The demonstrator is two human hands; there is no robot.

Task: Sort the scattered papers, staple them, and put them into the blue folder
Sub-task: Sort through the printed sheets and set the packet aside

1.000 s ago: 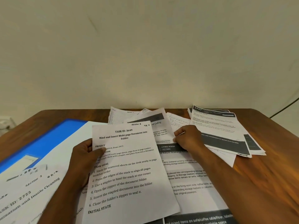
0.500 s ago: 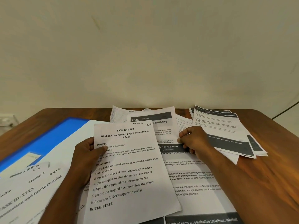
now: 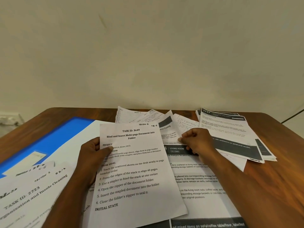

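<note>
Sorting stage; nothing stapled or filed.
Left hand (image 3: pixel 92 155) holds white printed sheet (image 3: pixel 136 170); right hand (image 3: pixel 195 142) pinches another white paper (image 3: pixel 169 135); blue plastic folder (image 3: pixel 49 139), frame left, unfilled.

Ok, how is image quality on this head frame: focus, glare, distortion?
Head view: even, soft light, no glare; the TASK ID 3649 sheet held by the left hand reads sharply; print on the far stack is too soft to read; the wide-angle lens bends the table edge; the papers under the right hand carry a soft shadow.
</note>
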